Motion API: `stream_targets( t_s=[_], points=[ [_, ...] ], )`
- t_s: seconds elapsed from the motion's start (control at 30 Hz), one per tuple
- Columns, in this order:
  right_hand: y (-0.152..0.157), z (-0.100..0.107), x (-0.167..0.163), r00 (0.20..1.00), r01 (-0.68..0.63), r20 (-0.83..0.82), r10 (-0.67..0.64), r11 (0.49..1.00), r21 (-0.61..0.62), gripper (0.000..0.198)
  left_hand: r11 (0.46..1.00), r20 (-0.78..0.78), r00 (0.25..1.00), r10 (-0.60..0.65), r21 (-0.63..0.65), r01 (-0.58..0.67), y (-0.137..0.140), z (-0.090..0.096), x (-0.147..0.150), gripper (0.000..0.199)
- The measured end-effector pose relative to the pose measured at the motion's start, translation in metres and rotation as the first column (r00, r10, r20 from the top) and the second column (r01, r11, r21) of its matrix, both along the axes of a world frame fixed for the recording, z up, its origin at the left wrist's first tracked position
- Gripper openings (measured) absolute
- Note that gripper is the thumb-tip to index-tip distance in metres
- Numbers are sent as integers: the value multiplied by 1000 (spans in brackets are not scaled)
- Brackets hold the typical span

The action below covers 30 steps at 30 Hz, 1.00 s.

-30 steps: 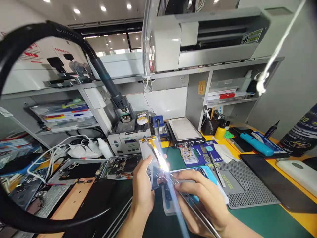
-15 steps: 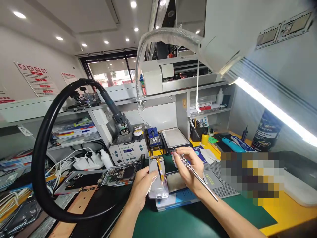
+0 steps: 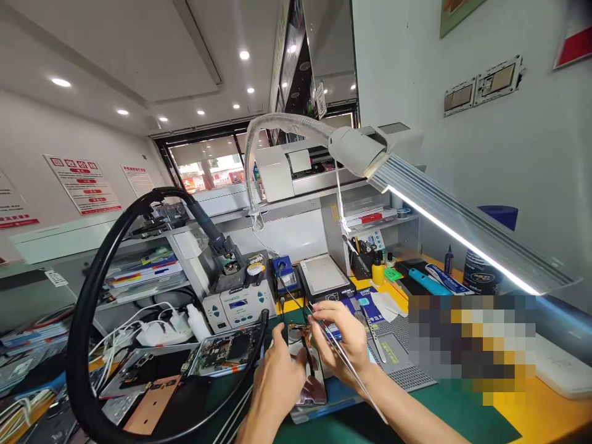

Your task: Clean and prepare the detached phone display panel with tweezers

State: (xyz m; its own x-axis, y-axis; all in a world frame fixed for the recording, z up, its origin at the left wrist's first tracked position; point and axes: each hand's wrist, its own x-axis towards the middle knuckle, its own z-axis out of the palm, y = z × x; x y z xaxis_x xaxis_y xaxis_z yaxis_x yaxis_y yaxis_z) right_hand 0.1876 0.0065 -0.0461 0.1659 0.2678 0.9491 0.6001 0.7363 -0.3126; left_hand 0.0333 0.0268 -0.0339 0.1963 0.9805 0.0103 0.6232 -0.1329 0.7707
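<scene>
Head view: left hand (image 3: 277,373) raised over green mat (image 3: 365,425), fingers curled round edge of phone panel (image 3: 309,364), propping it tilted. Right hand (image 3: 340,336) pinched on tweezers (image 3: 351,376), tips at orange flex cable (image 3: 305,331) near panel's top. Behind, black pen holder (image 3: 359,262) packed with tools, beside yellow bottle (image 3: 378,271).
</scene>
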Motion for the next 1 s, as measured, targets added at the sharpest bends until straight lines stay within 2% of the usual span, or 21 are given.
stream_targets(
  t_s=[0.07, 0.13, 0.27, 0.33, 0.43, 0.5, 0.6, 0.7, 0.83, 0.93, 1.0],
  points=[
    [0, -2, 0, 1000, -1, 7, 1, 1000, 7, 8, 998, -174, 985, -9, 65, 21, -4, 3, 0, 59],
    [0, -2, 0, 1000, -3, 14, 3, 1000, 11, 9, 993, -277, 960, -37, 100, 67, -7, 4, 0, 45],
    [0, 0, 0, 1000, -2, 25, 2, 1000, 18, 15, 985, -301, 951, -67, 135, 112, -8, 10, -1, 25],
    [0, 1, 0, 999, -7, 32, 6, 1000, 20, 20, 984, -213, 975, -65, 147, 98, -4, 17, -2, 26],
    [-1, 1, -1, 998, -30, 55, 29, 999, 17, 25, 990, 37, 994, -101, 104, 97, 4, 30, -4, 36],
    [-2, 0, -2, 996, -50, 74, 49, 999, 13, 27, 991, 217, 967, -132, 33, 128, 7, 37, -4, 41],
    [-4, -1, -3, 992, -74, 101, 74, 997, 1, 29, 980, 412, 898, -152, -55, 191, 9, 39, -2, 39],
    [-5, 0, -4, 988, -90, 125, 91, 996, -11, 29, 970, 510, 848, -142, -99, 222, 8, 35, 1, 28],
    [-8, 0, -6, 985, -90, 145, 92, 996, -19, 26, 977, 585, 806, -90, -103, 185, 8, 37, -1, 24],
    [-11, 1, -8, 984, -81, 157, 84, 996, -24, 25, 985, 637, 769, -47, -99, 142, 2, 42, -15, 26],
    [-11, 2, -8, 984, -74, 164, 76, 997, -19, 24, 985, 664, 747, -20, -113, 128, -12, 38, -31, 24]
  ],
)
